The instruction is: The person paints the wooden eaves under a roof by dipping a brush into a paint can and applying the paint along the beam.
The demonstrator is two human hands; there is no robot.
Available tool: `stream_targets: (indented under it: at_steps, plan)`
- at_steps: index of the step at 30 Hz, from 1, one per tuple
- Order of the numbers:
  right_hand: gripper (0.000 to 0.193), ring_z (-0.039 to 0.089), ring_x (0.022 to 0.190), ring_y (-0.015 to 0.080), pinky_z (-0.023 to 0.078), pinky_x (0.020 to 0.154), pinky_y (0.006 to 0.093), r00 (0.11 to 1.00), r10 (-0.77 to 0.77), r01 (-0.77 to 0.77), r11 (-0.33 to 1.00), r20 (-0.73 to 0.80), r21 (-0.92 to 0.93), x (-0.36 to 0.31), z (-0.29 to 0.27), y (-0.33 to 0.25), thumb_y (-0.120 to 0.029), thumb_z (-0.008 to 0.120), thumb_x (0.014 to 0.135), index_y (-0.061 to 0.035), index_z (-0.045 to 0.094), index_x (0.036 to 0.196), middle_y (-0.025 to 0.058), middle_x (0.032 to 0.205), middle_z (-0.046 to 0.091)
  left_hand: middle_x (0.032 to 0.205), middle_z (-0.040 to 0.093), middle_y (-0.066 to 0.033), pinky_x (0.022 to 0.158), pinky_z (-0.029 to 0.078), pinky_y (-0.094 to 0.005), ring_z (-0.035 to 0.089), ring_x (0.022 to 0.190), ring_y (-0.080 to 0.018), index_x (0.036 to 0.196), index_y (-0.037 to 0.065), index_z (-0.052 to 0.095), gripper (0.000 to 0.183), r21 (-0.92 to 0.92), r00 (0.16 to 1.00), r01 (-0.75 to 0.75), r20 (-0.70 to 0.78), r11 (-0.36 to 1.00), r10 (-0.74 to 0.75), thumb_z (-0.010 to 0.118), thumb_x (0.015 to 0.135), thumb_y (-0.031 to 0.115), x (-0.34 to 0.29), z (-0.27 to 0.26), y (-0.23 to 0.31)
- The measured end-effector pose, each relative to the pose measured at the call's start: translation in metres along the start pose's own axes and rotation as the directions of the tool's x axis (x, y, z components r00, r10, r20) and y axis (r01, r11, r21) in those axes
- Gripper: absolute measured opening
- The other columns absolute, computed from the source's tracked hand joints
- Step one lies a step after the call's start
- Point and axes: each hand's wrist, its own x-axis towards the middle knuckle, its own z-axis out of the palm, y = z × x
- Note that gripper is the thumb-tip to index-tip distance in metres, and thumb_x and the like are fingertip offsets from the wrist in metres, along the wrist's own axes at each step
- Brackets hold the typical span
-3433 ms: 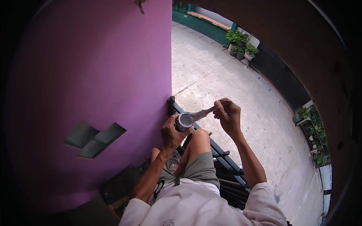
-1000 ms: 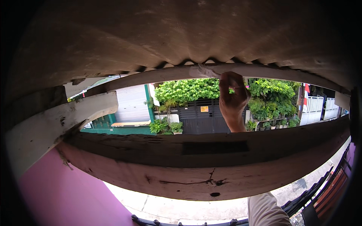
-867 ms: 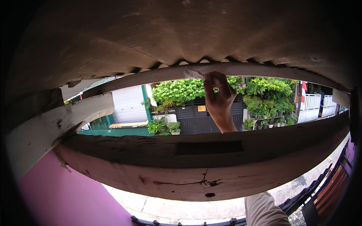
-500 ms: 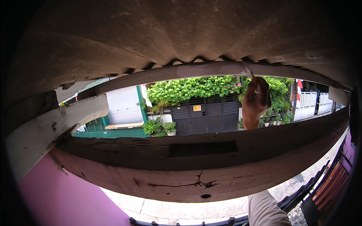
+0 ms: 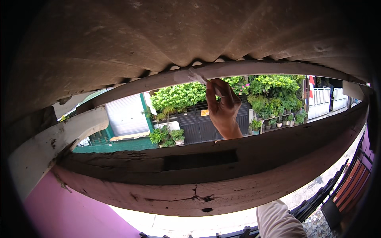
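My right hand (image 5: 224, 107) is closed around a small paintbrush (image 5: 197, 75), gripping it between thumb and fingers. The brush's pale, splayed bristles meet the narrow wooden board (image 5: 254, 68) that runs beneath the corrugated roof edge. A paler pinkish patch shows on that board beside the bristles. My right forearm passes behind a thick wooden beam (image 5: 174, 192), which hides part of it; the light sleeve (image 5: 278, 220) shows below. My left hand is out of sight.
Close overhead is the corrugated roof sheet (image 5: 170, 35). A whitish curved timber (image 5: 59, 131) meets the beam at left, above a pink wall (image 5: 67, 206). Dark metal railing (image 5: 325, 198) stands at lower right. Across the street are a dark gate (image 5: 194, 127) and green bushes (image 5: 274, 87).
My right hand has moved left along the board with the paintbrush, and the brush now tilts to the left. The view has shifted slightly.
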Motion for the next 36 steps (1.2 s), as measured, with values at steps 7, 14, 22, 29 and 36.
stream_targets:
  at_steps: [7,14,22,29,36]
  plan:
    - [0.009,0.070,0.067,0.0199,0.054,0.055,0.0296,0.976,-0.103,0.029,0.935,-0.192,-0.353,0.023,-0.082,0.054,0.000,0.065,0.086,-0.0008,0.063,0.095,0.0105,0.081,0.068,0.087,0.070,-0.0093,0.069,0.054,-0.0358,0.066,0.076,-0.0219,0.102,0.006,0.064,0.054,0.010,1.000,-0.004,0.024,1.000,0.004,0.088,0.065,0.037,0.000,0.002,0.003]
    - [0.009,0.069,0.068,0.0163,0.052,0.053,0.0267,0.994,0.008,-0.005,1.000,-0.106,0.029,0.009,-0.035,0.030,0.001,0.067,0.084,-0.0005,0.062,0.093,0.0091,0.079,0.068,0.087,0.070,-0.0094,0.069,0.054,-0.0360,0.066,0.076,-0.0222,0.101,0.007,0.065,0.054,0.024,0.999,-0.022,0.032,0.999,0.021,0.088,0.065,0.038,-0.006,0.007,0.008]
    - [0.006,0.069,0.065,0.0169,0.056,0.054,0.0266,0.993,0.021,-0.035,0.993,-0.116,-0.114,0.030,-0.079,0.067,0.001,0.066,0.086,0.0005,0.062,0.090,0.0093,0.084,0.069,0.086,0.070,-0.0094,0.069,0.054,-0.0363,0.066,0.075,-0.0225,0.101,0.007,0.065,0.054,0.050,0.999,-0.031,0.029,0.998,0.030,0.088,0.065,0.040,-0.010,0.009,0.014]
    - [0.004,0.069,0.063,0.0175,0.054,0.052,0.0273,0.970,-0.042,-0.041,0.943,-0.240,-0.332,0.048,-0.164,0.137,-0.003,0.066,0.087,0.0003,0.063,0.089,0.0110,0.084,0.070,0.086,0.070,-0.0095,0.069,0.053,-0.0366,0.066,0.075,-0.0227,0.101,0.007,0.065,0.054,0.067,0.997,-0.051,0.052,0.996,0.048,0.088,0.064,0.041,-0.014,0.014,0.020]
    - [0.008,0.063,0.061,0.0191,0.049,0.050,0.0313,0.950,-0.236,0.040,0.743,-0.205,-0.668,0.061,-0.194,0.145,-0.007,0.065,0.089,-0.0019,0.064,0.094,0.0070,0.076,0.064,0.085,0.070,-0.0095,0.068,0.053,-0.0369,0.066,0.075,-0.0230,0.100,0.008,0.065,0.055,0.077,0.996,-0.074,0.050,0.994,0.071,0.088,0.064,0.042,-0.017,0.018,0.026]
